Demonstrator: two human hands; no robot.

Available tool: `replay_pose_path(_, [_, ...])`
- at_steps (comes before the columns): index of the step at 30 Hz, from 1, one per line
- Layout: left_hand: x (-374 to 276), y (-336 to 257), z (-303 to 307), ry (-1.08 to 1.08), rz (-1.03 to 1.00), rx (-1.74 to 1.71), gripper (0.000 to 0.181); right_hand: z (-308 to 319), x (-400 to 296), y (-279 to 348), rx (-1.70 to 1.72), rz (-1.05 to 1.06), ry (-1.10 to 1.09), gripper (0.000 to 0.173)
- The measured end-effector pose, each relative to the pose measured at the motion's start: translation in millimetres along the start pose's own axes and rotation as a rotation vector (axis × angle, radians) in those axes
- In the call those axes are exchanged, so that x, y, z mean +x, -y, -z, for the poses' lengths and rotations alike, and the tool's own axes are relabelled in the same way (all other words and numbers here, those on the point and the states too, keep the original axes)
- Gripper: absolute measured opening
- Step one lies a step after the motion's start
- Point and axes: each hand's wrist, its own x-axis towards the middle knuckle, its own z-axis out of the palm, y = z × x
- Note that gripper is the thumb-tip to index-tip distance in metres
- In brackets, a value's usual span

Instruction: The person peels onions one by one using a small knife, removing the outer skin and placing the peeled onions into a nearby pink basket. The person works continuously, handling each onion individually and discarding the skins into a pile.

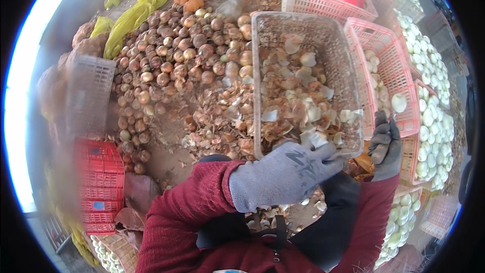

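My left hand (284, 174), in a grey work glove with writing on its back, reaches over the near rim of a clear plastic crate (256, 83). Onion skins (303, 110) lie in that crate, some by my fingertips; whether the fingers grip anything is hidden. At the near end of a pink plastic crate (409, 79) is my right hand (384, 144), gloved and with its fingers curled; what is in it cannot be made out. A pale peeled onion (399, 102) is just beyond its fingertips, over the pink crate, apart from the other onions (375, 72) there.
Unpeeled onions (182, 53) and loose skins (219, 121) cover the ground ahead. Peeled onions (432, 129) fill crates at the right. Red crates (100, 185) and a whitish crate (91, 94) stand left, yellow net bags (132, 19) beyond. Another pink crate (303, 0) is at the back.
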Motion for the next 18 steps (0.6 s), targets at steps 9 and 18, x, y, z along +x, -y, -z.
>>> replay_pose_path(9, [-52,138,-18,-0.357,0.294,-1.513,0.037,-39,-4,-26,-0.270,0.249,-0.135,0.037])
replay_pose_path(18, [-110,355,-138,-0.678,1.151,-0.419,0.043,-92,19,-90,-0.634,0.144,-0.509,0.039])
